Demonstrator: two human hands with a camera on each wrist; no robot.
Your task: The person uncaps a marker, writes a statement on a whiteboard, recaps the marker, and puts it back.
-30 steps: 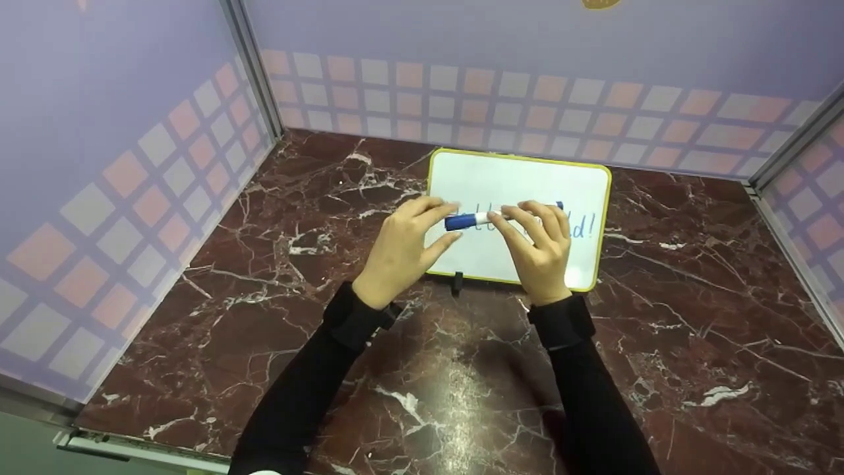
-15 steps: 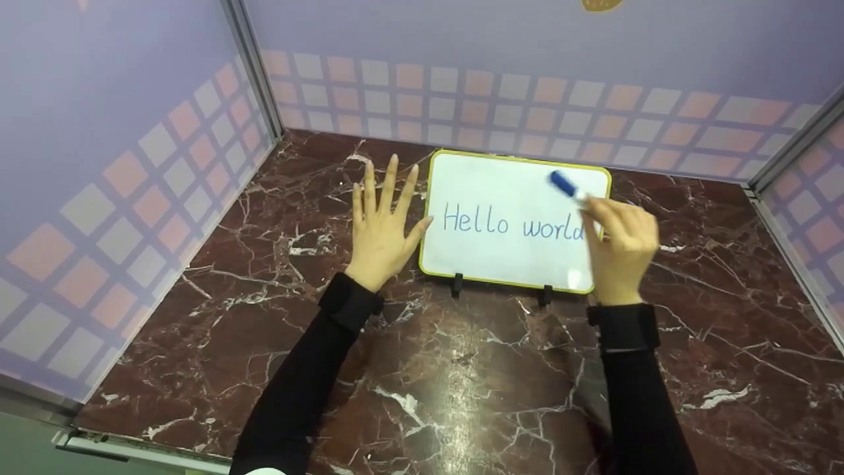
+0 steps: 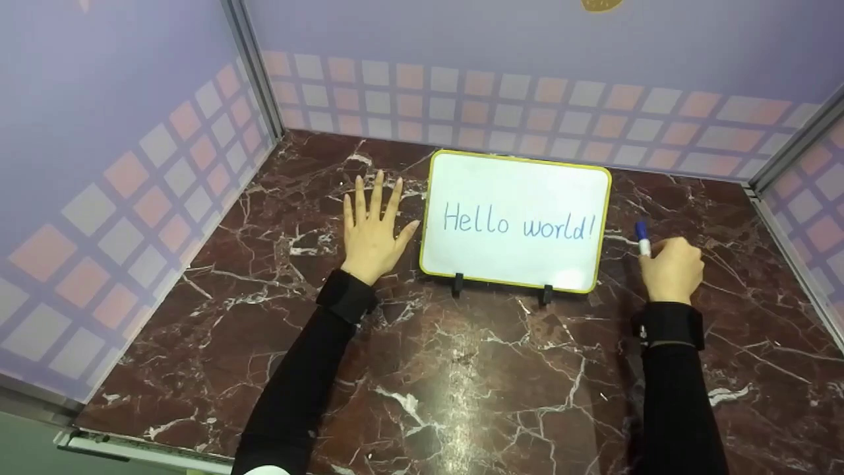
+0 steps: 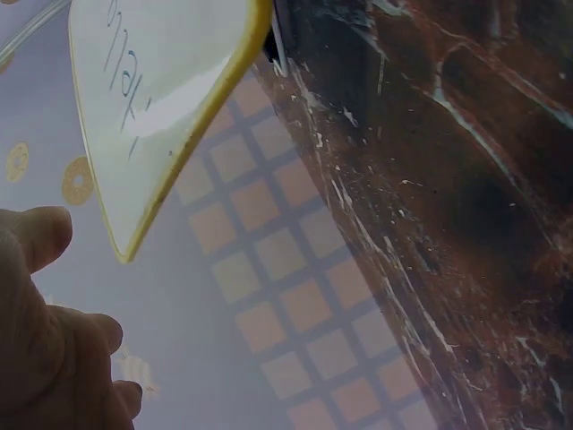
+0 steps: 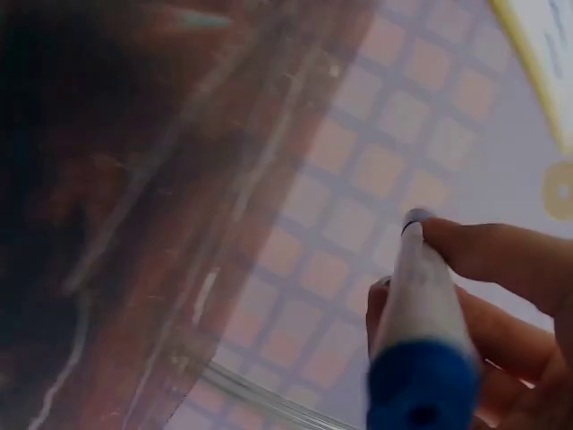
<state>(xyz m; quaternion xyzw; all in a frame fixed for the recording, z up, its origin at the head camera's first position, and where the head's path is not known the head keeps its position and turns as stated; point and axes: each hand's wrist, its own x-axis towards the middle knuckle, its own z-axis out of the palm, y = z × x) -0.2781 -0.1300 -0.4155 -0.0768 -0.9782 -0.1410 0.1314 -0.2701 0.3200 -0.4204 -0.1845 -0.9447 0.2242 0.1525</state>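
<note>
A yellow-framed whiteboard (image 3: 514, 181) leans on a stand with black feet (image 3: 545, 295), and "Hello world!" is written across it in blue. My right hand (image 3: 674, 269), to the right of the board, grips a white and blue marker (image 3: 643, 241). In the right wrist view, thumb and fingers wrap the white barrel of the marker (image 5: 419, 305), with a blue end toward the camera. My left hand (image 3: 372, 241) is spread beside the board's left edge, fingers straight and apart, holding nothing. The left wrist view shows part of that hand (image 4: 54, 331) near a corner of the whiteboard (image 4: 170, 116).
A dark red marbled table (image 3: 461, 376) lies under both hands. Purple panels with pink and white squares (image 3: 478, 82) enclose it at the back and both sides, joined by metal corner posts (image 3: 254, 66).
Both hands came apart from the marker in front of the board. My right hand carried the marker right and lower, uncovering the writing; my left hand moved left and spread its fingers.
</note>
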